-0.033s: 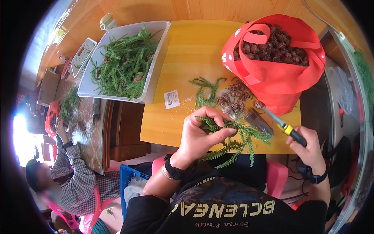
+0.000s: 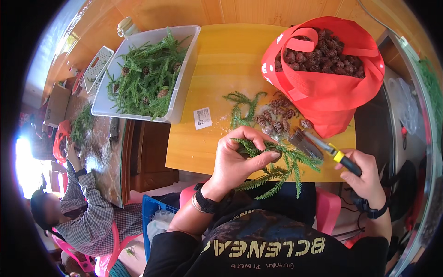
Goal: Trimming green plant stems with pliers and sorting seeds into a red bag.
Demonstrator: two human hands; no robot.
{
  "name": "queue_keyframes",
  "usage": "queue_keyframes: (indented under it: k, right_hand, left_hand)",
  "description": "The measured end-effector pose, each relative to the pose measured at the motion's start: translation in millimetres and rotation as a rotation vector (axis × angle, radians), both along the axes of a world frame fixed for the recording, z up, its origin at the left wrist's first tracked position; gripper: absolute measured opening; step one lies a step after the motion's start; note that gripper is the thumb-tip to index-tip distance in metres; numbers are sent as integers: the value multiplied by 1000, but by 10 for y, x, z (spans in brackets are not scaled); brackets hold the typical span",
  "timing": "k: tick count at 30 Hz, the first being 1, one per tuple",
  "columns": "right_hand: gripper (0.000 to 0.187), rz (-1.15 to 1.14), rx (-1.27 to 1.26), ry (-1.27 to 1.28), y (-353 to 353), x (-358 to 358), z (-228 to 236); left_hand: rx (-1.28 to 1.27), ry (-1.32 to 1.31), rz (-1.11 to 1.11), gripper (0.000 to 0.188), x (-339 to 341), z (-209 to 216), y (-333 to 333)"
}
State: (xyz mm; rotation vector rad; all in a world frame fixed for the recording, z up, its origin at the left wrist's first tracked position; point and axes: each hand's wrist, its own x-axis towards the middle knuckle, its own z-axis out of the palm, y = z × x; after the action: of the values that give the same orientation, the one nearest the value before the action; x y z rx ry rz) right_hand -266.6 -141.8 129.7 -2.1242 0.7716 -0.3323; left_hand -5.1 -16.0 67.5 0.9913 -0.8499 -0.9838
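My left hand (image 2: 247, 157) pinches a green artificial pine sprig (image 2: 290, 164) between thumb and fingertips, above the table's near edge. Its needled twigs droop to the right and toward me. In my right hand (image 2: 362, 173) is a tool with a black and yellow handle (image 2: 347, 162) and a long metal shaft. The shaft points left, over a dark grey bundle of thin strands (image 2: 304, 144). Just beyond lie several loose brown pine cones (image 2: 278, 113), with one cone (image 2: 306, 123) apart near the shaft. More green sprigs (image 2: 244, 106) lie left of the cones.
A red bag (image 2: 332, 104) full of pine cones stands far right on the yellow table (image 2: 230, 55). A clear plastic bin (image 2: 177, 99) of sprigs and cones sits far left, near a white label (image 2: 202, 118). Another person (image 2: 99, 207) works at a table on the left.
My right hand has shifted the tool slightly left and toward me, its shaft moving off the lone pine cone. The left hand and sprig have stayed put.
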Motion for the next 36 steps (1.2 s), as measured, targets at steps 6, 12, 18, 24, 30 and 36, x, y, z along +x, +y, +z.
queue_keyframes:
  k: [6, 12, 18, 24, 30, 36]
  right_hand:
    - [40, 121, -222, -99, 50, 149, -53]
    - [36, 109, -272, -89, 81, 188, -25]
    - [35, 115, -357, -51, 85, 159, -16]
    - [34, 112, -530, -53, 134, 196, 63]
    - [30, 127, -462, -47, 114, 183, 125]
    - [31, 161, -325, -65, 100, 163, 116]
  left_hand:
    - [-49, -42, 16, 24, -35, 31, -23]
    - [-33, -31, 0, 23, -32, 79, 7]
    - [23, -123, -1, 25, -15, 107, 16]
    - [9, -604, 119, 24, -15, 151, 1]
    - [29, -480, 92, 25, -24, 148, 7]
    - [19, -393, 58, 26, -16, 174, 18]
